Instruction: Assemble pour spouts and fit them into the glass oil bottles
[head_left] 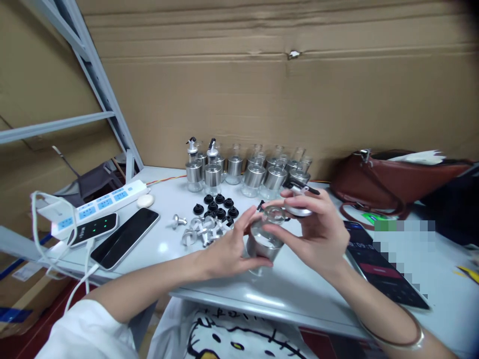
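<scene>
My left hand (228,254) is wrapped round a glass oil bottle (262,245) with a steel band, tilted above the front of the table. In my right hand (322,234) is a silver pourer top (298,211) with a black lever, apart from a full view because the fingers cover much of it. The right thumb and fingertips also touch the bottle near its open neck. Left of the hands lie several black stoppers (212,205) and several silver-and-clear spout parts (204,229). Behind stand several bottles (254,177); two at the left carry pourer tops (212,149).
On the left are a power strip (105,202), a phone (126,239), a black charging device (93,229), a white round object (145,201) and cables. To the right lie a brown handbag (396,179) and another phone (385,269). Cardboard (224,89) stands behind the table.
</scene>
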### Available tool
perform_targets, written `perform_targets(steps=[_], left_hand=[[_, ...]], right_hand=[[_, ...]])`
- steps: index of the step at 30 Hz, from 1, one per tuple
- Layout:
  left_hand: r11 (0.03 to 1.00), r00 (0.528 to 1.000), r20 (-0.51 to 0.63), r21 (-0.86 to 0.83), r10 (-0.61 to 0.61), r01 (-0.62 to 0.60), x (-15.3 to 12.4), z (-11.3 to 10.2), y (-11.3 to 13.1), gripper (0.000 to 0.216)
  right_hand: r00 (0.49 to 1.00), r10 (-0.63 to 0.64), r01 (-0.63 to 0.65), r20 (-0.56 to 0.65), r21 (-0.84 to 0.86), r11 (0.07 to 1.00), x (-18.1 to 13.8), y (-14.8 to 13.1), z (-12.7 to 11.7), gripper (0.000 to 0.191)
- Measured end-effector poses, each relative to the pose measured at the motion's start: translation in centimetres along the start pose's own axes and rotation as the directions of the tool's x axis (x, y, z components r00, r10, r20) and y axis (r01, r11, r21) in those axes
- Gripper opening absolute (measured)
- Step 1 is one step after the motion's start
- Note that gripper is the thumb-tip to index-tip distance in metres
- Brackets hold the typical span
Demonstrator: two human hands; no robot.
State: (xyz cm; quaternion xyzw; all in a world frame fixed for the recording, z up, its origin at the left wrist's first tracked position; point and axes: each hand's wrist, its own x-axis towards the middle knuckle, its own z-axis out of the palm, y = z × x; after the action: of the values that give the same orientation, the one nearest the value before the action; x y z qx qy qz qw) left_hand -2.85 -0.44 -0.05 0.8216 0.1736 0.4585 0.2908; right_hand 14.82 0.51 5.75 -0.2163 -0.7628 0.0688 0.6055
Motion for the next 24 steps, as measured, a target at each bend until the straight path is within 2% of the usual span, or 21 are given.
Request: perform_targets(steps=[5, 13, 20, 24], left_hand=[[0.989, 0.991, 0.005, 0.068, 0.135, -0.135, -0.1, 0.1, -0.3, 0.09], [0.971, 0.982, 0.059, 0.155, 0.177, -0.184, 0.0, -0.2, -0.5, 0.093], [0.949, 0.969, 0.056, 0.196, 0.239, -0.245, 0.6, -0.3, 0.1, 0.09], [0.948, 0.974, 0.068, 0.223, 0.217, -0.227, 0.6, -0.3, 0.0, 0.093]], right_hand=[[0.996, 0.079, -0.084, 0.044, 0.152, 0.985, -0.6, -0.2, 0.3, 0.071], [1.0, -0.011, 0.003, 0.026, 0.294, 0.956, -0.8, -0.6, 1.0, 0.077], [0.986, -0.075, 0.057, 0.151, 0.116, 0.992, -1.8, -0.1, 1.4, 0.086], [0.988, -0.1, 0.093, 0.117, 0.06, 0.994, -2.0, 0.3, 1.5, 0.081]])
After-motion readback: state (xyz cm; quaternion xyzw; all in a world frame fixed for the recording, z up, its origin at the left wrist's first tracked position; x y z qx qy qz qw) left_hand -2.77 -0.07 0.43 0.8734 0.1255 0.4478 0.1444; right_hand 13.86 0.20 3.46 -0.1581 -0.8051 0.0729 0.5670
